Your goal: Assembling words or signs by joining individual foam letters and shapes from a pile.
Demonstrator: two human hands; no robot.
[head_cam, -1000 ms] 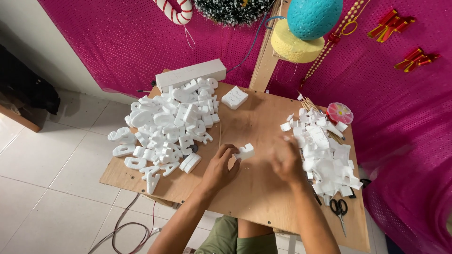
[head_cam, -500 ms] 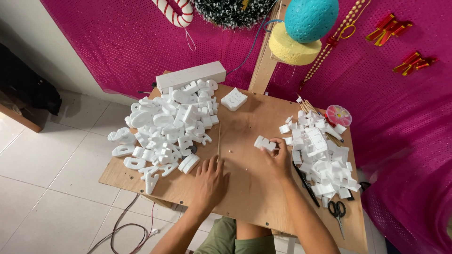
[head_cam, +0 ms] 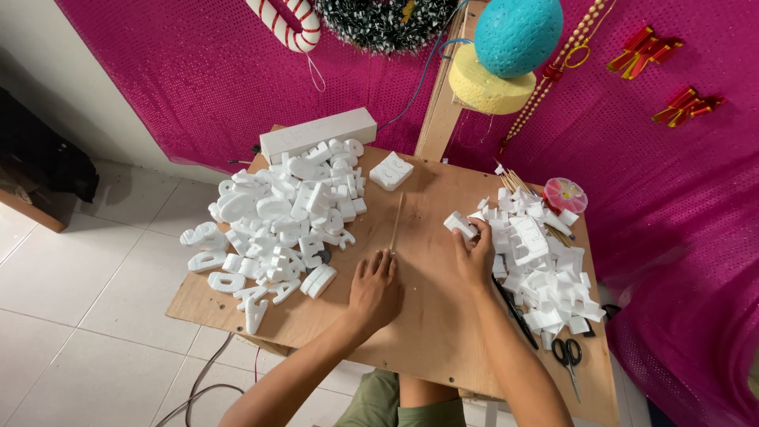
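The right hand point(head_cam: 474, 257) pinches a foam piece point(head_cam: 460, 225) at its fingertips, beside the scrap pile point(head_cam: 545, 273). Left hand point(head_cam: 375, 289) lies flat, fingers together, touching the stick point(head_cam: 395, 223). Best to keep the pinch light.

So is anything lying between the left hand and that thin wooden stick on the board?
Nothing visible: the left hand rests at the near end of the wooden stick, with only bare board around it.
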